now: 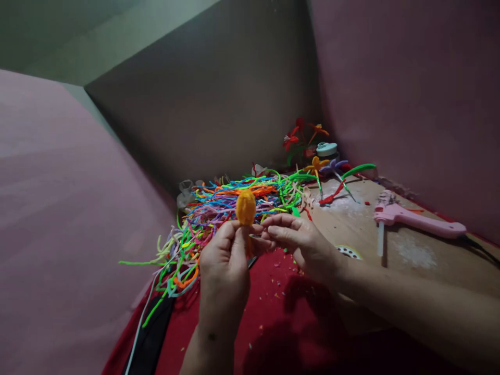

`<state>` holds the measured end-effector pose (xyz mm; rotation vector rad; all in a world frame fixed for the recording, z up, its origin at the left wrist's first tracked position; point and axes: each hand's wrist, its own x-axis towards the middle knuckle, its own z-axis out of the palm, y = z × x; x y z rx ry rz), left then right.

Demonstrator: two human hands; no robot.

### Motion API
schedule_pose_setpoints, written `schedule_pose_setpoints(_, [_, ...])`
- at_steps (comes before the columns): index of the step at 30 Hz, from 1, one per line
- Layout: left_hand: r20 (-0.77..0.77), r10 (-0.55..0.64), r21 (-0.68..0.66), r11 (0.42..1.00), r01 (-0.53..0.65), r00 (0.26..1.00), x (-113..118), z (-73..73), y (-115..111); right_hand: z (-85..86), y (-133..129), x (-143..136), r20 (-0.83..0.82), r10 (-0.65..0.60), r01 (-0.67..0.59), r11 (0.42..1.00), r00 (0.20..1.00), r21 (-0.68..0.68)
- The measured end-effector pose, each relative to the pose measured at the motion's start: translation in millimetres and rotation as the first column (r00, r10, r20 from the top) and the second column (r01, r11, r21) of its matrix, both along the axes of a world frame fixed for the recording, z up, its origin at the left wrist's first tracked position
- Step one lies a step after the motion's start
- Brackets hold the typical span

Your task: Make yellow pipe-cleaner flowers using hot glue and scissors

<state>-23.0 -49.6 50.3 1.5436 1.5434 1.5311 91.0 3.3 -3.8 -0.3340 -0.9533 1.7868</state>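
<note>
An oval orange-yellow pipe-cleaner piece [246, 207] stands upright above my left hand [225, 258], whose thumb and fingers pinch it at the base. Below the pinch an orange strand shows between the hands. My right hand [300, 240] is closed beside it, fingertips pressed together next to the left fingers. A small dark, shiny bit shows near those fingertips, too small to name. Behind both hands lies a big heap of colourful pipe cleaners [230, 194] in green, blue, orange, purple and pink.
On a brown board [363, 245] at right lie a pink hot glue gun [422, 220] and pipe-cleaner flowers, orange [316, 164] and purple [334, 165]. Red flowers [290, 138] stand near a pale-lidded container [326, 150] at the back. Scraps dot the red cloth [269, 297]. Pink walls flank both sides.
</note>
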Motion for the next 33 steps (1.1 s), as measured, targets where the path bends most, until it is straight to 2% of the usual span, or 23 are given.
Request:
schedule_pose_setpoints(2, [-0.171, 0.044, 0.082, 0.996, -0.030, 0.984, 2, -2.9, -2, 3.3, 2, 3, -0.020, 0.006, -0.005, 1.000, 1.000, 0.027])
schedule_pose_setpoints(4, [-0.347, 0.118, 0.184, 0.981, -0.056, 0.930, 2, -8.2, -2, 6.7, 4, 5, -0.057, 0.025, -0.022, 0.999, 0.998, 0.043])
schedule_pose_setpoints(8, [-0.642, 0.262, 0.331, 0.942, -0.049, 0.721, -4, -18.7, 2, 13.0, 6, 10, -0.112, 0.009, 0.002, 0.995, 0.994, 0.099])
schedule_pose_setpoints(11, [-0.772, 0.291, 0.367, 0.930, 0.022, 0.566, -11, -25.3, 7, 15.8, 9, 13, -0.113, -0.019, 0.034, 0.991, 0.993, 0.127])
schedule_pose_setpoints(14, [-0.824, 0.312, 0.401, 0.910, 0.100, 0.472, -15, -31.9, 14, 14.6, 12, 14, -0.085, -0.054, 0.065, 0.989, 0.995, 0.133])
schedule_pose_setpoints(18, [-0.846, 0.312, 0.423, 0.887, 0.187, 0.433, -17, -38.4, 19, 11.0, 15, 11, -0.049, -0.095, 0.101, 0.982, 0.994, 0.156])
schedule_pose_setpoints(25, [-0.822, 0.436, 0.511, 0.848, 0.138, 0.366, -19, -43.2, 18, 9.8, 15, 10, -0.025, -0.132, 0.134, 0.983, 0.991, 0.126])
schedule_pose_setpoints(28, [-0.811, 0.450, 0.527, 0.839, 0.132, 0.374, -21, -46.0, 18, 4.6, 18, 9, -0.021, -0.131, 0.133, 0.979, 0.991, 0.153])
schedule_pose_setpoints(33, [-0.807, 0.410, 0.508, 0.849, 0.147, 0.424, -25, -50.3, 20, -2.2, 22, 7, 0.021, -0.155, 0.150, 0.977, 0.988, 0.150])
